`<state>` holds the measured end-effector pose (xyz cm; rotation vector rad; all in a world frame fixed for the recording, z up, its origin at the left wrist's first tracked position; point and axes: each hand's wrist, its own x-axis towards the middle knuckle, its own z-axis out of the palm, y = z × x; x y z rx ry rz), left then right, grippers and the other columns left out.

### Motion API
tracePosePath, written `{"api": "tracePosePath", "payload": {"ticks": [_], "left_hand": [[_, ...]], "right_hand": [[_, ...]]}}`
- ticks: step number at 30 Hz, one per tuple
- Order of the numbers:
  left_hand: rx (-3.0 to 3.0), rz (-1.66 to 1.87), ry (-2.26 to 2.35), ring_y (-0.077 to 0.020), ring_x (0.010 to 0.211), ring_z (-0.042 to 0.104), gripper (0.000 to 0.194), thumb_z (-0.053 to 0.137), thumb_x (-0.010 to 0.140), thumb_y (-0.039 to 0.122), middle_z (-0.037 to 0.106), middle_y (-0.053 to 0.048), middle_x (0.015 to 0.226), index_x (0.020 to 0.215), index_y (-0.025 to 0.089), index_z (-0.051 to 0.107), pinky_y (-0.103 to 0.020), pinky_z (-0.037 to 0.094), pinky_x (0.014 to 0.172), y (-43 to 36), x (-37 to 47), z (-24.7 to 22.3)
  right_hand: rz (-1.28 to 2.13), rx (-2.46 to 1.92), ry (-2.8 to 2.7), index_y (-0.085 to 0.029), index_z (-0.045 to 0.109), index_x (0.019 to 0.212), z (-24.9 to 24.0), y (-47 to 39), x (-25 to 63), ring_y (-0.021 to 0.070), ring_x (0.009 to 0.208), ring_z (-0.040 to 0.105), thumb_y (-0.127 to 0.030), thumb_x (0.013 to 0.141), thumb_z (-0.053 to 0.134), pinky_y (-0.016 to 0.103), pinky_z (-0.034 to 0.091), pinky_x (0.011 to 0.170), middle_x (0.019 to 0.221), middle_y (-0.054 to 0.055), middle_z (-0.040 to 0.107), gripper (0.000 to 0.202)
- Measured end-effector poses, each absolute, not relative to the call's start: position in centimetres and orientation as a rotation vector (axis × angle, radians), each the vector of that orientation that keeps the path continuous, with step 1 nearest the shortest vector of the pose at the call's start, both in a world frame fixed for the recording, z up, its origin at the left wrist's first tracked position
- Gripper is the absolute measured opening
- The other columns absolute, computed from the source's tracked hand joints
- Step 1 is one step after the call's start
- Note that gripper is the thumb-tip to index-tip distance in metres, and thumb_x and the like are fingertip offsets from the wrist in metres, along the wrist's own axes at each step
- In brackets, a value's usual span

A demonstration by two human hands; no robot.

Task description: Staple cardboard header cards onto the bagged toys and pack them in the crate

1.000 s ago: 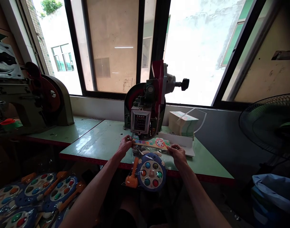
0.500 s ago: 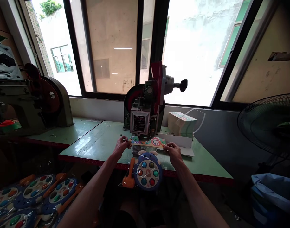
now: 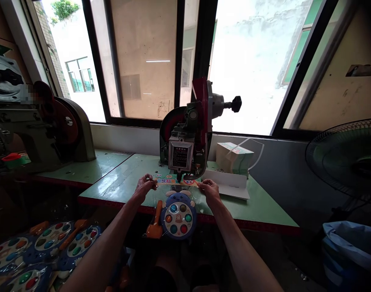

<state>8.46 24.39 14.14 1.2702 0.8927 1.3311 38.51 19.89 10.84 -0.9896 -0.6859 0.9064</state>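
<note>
Both hands hold a bagged toy at the front of the press on the green bench. The left hand has its grip pinched on the left end of the header card; the right hand pinches the right end. The card lies under the press head. The blue toy and its orange hammer hang below the card, past the bench edge. A card stack stands right of the press.

Two hands, left and right; one bagged toy held; two presses; one fan; four toys piled lower left.
</note>
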Motion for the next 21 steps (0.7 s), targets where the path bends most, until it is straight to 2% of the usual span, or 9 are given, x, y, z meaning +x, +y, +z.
{"api": "tracePosePath", "payload": {"ticks": [5,9,12,17,21], "left_hand": [[1.142,1.345,0.941,-0.0135,0.056,0.067,0.045,0.09,0.064,0.035,0.07,0.002,0.066,0.088,0.02,0.055,-0.025,0.055,0.063,24.4,8.5,13.1],[1.069,1.2,0.917,-0.0229,0.078,0.077,0.043,0.088,0.071,0.044,0.079,-0.013,0.086,0.094,0.015,0.066,-0.032,0.061,0.075,23.2,9.4,12.5],[1.05,1.058,0.893,-0.0302,0.088,0.078,0.042,0.088,0.071,0.046,0.08,-0.02,0.098,0.089,0.012,0.073,-0.035,0.063,0.076,22.3,10.9,12.8],[1.011,1.076,0.905,-0.0284,0.081,0.078,0.035,0.086,0.073,0.045,0.081,-0.016,0.092,0.083,0.012,0.075,-0.033,0.063,0.069,21.8,11.7,13.8],[0.953,1.149,0.948,-0.0249,0.068,0.077,0.03,0.086,0.073,0.039,0.08,-0.013,0.083,0.079,0.013,0.074,-0.032,0.063,0.062,21.5,9.8,14.1]], "right_hand": [[0.916,-0.985,-0.68,-0.022,0.058,0.065,10.5,19.8,38.5,0.0139,0.053,0.057,-0.034,0.041,0.095,0.028,0.047,0.054,0.055,-0.004,0.06,0.046],[0.917,-0.994,-0.619,-0.024,0.057,0.068,10.4,20.0,38.2,0.0154,0.055,0.06,-0.034,0.039,0.096,0.029,0.051,0.056,0.056,-0.004,0.062,0.05],[0.933,-1.0,-0.588,-0.024,0.058,0.072,10.5,19.9,38.0,0.0172,0.058,0.063,-0.035,0.039,0.097,0.03,0.053,0.057,0.058,-0.003,0.066,0.052],[1.038,-0.983,-0.684,-0.02,0.071,0.081,10.5,18.0,36.8,0.0205,0.068,0.07,-0.049,0.054,0.095,0.03,0.055,0.061,0.073,0.005,0.076,0.046],[1.138,-0.985,-0.914,-0.017,0.078,0.077,9.8,16.4,34.3,0.0199,0.073,0.07,-0.057,0.064,0.088,0.03,0.054,0.067,0.08,0.009,0.078,0.043]]}}
